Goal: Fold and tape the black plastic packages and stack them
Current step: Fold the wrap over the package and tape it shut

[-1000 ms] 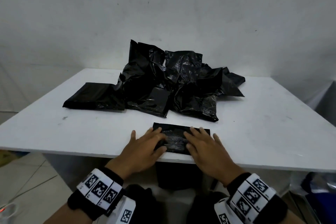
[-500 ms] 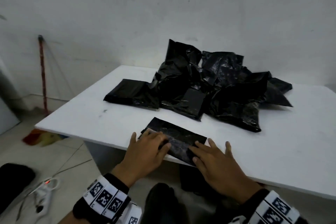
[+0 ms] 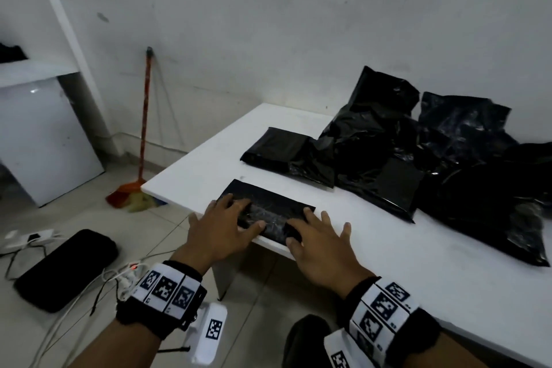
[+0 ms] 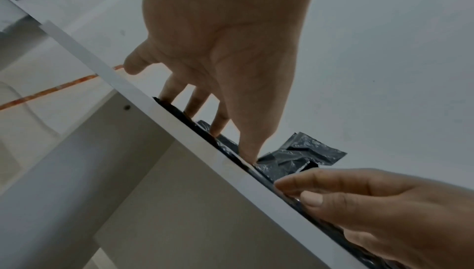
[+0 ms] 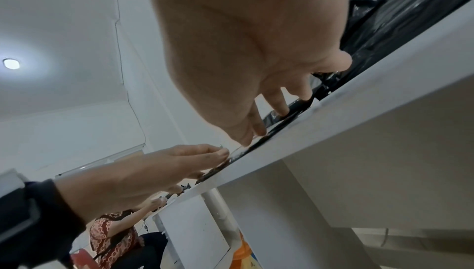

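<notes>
Both my hands lie flat on the folded package (image 3: pixel 270 208) at the near left corner of the table (image 3: pixel 418 263). My left hand (image 3: pixel 222 225) has its fingers spread and nearly straight, pressing down on the left half of the package, thumb stretched toward the middle. From the left wrist view I see those fingertips (image 4: pixel 218 129) touching the black plastic right at the table edge. My right hand (image 3: pixel 319 243) is open too, fingers fanned out; its index and thumb rest on the right end of the package, while the outer fingers lie on the bare tabletop just beside it. Neither hand curls round anything; both only press.

I see a shiny, crinkled strip, apparently clear tape, along the middle of the package between my two thumbs. The package sits skewed to the near edge, its near side right at the rim.

Farther back and to the right, a pile (image 3: pixel 448 164) of loose black packages covers the table, with one flatter packet (image 3: pixel 273 148) at its left end. On the floor to the left stands a broom (image 3: pixel 143 140) against the wall, and a black pad (image 3: pixel 64 269) with cables lies nearer.
</notes>
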A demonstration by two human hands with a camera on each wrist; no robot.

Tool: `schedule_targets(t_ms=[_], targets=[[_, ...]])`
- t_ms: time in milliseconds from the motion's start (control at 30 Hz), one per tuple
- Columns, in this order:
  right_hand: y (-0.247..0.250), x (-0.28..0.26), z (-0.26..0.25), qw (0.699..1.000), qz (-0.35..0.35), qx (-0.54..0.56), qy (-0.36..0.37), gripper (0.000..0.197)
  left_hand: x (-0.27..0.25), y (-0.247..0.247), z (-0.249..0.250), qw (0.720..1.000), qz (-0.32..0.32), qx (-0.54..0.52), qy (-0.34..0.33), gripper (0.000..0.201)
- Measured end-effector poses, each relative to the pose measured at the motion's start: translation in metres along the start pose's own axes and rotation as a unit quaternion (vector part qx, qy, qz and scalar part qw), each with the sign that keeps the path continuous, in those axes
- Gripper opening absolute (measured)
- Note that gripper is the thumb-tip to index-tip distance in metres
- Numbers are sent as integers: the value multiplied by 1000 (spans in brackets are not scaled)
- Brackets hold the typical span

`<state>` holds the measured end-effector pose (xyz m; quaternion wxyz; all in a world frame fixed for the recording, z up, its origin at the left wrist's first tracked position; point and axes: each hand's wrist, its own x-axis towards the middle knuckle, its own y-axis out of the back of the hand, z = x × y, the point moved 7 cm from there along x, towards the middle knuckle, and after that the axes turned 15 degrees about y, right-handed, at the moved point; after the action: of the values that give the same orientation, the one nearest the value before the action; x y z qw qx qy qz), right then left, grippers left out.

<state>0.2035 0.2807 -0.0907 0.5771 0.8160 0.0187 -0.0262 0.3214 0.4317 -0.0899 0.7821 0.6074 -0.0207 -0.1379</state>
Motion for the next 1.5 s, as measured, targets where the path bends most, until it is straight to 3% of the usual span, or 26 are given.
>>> schedule_targets(t_ms=[133, 333, 533, 1167, 1267, 1367, 1433, 1500], targets=[[5, 18, -7, 1000, -4, -5, -1, 50, 19, 9, -17, 1000, -6, 24, -3, 73], [-8, 45, -32, 995, -69, -41, 66, 51, 42, 30, -32, 1000, 29, -6, -6, 47], [-7, 80, -36, 991, -110, -30, 72, 56, 48, 13, -42, 998, 16, 50, 19, 75], [-20, 66, -39, 984, -149, -35, 87, 63, 69, 7, -52, 997, 4, 33, 64, 94], [-9, 51, -33, 989, -116, 20, 84, 59, 68, 8, -52, 997, -15, 32, 71, 93], [20, 41, -17, 993, 14, 101, 61, 45, 71, 19, -40, 998, -12, 17, 61, 101], [43, 38, 2, 980, 109, 163, 25, 34, 68, 38, -20, 998, 16, 12, 58, 86], [54, 36, 24, 952, 154, 263, -42, 24, 65, 56, 13, 999, 41, -8, 14, 68]])
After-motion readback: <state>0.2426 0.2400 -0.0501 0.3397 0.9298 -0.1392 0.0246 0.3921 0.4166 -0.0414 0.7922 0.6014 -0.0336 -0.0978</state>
